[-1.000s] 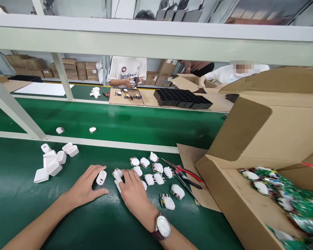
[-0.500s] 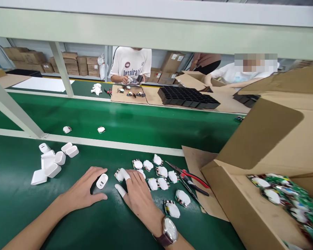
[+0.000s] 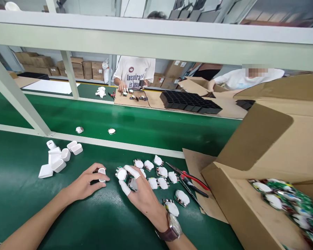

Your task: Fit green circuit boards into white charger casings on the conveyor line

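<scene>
Left hand: thumb and fingers curled around a white charger housing, one finger across its front.
Right hand: thumb and a finger, both in white finger cots, pinching a circuit board topped with a white blob.
Held pieces: housing and board lie between the two hands, near each other but apart, above the middle of the desk.
Right wrist: watch on a brown strap.
Under right hand: another board, partly covered by the fingers.
Loose boards: group just beyond and right of the right hand; two lie closer to the desk's near edge.
Pliers: red and black handles, jaws toward the desk's far edge, handles over a cardboard sheet.
Spare housings: white cluster left of the left hand, near the far edge.
Desk's right end: open carton containing more boards.
Beyond far edge: two boards on a green strip; black compartment tray opposite.
</scene>
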`<state>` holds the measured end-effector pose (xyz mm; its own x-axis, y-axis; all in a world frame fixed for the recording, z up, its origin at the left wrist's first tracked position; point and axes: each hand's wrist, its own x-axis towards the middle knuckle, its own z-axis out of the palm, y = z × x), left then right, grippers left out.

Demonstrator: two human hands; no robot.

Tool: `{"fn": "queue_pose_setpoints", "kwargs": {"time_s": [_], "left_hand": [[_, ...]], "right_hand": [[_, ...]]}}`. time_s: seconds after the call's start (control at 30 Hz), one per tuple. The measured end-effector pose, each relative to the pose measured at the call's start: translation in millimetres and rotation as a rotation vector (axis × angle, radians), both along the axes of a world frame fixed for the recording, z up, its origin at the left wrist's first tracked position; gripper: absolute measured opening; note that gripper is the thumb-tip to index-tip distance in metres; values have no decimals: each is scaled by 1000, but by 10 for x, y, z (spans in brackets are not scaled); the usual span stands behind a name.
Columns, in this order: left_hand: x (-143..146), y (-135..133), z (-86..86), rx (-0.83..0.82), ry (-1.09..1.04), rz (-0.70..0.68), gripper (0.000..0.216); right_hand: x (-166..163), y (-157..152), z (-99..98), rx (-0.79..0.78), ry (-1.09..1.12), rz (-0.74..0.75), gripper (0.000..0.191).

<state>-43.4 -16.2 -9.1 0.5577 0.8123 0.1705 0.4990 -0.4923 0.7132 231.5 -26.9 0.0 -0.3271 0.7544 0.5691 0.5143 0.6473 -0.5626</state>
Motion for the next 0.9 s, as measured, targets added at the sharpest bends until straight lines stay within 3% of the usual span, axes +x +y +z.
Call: {"fn": "queue_pose_setpoints", "kwargs": {"time_s": [0.17, 0.3, 0.63, 0.9], "left_hand": [[113, -89, -150, 20, -68, 132, 76], [148, -139, -153, 21, -52, 70, 80], [118, -142, -150, -36, -31, 37, 81], [151, -153, -45, -16, -41, 17, 78]], "right_hand": [[-34, -80, -4, 30, 17, 161, 55], [-42, -105, -33, 77, -42, 178, 69], [-3, -63, -158, 62, -142, 208, 63], [7, -92, -81, -26, -243, 250, 64]]}}
